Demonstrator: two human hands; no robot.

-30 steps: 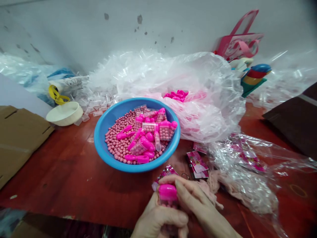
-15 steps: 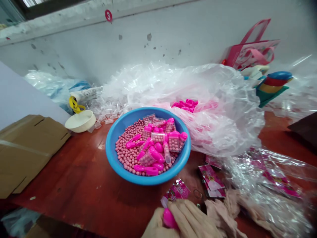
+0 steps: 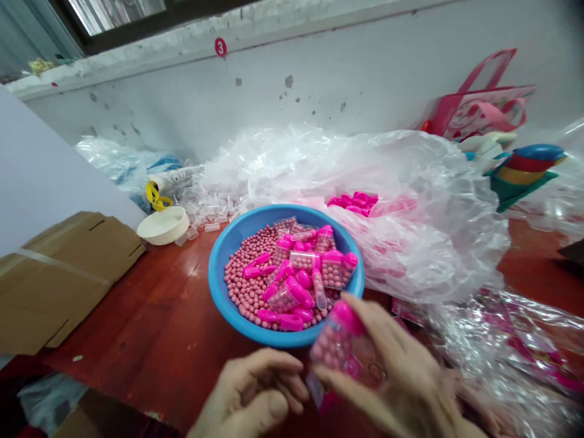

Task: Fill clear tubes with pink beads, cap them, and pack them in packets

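Note:
In front of the basin's near right rim, my right hand (image 3: 401, 359) grips a small clear bottle (image 3: 332, 345) of pink beads with a bright pink cap. My left hand (image 3: 255, 392) is beside it over the table edge, fingers loosely curved and apart, with nothing in them. The blue basin (image 3: 218, 286) holds pink beads (image 3: 246, 286) and, on top of them, several filled containers with pink caps (image 3: 298, 292). Partly hidden below the bottle lies a pink printed card or packet (image 3: 326, 398).
Clear plastic bags (image 3: 438, 243) cover the back and right, one with pink caps (image 3: 353, 202). Crinkled printed film (image 3: 497, 340) lies at right. Folded cardboard (image 3: 68, 274), a white lid (image 3: 163, 226) and small clear tubes (image 3: 214, 210) are at left. A pink bag (image 3: 488, 106) leans on the wall.
My hands have come apart. The right one has lifted the pink-capped bottle up toward the basin, while the left has drawn off to the left, open. The view has shifted slightly.

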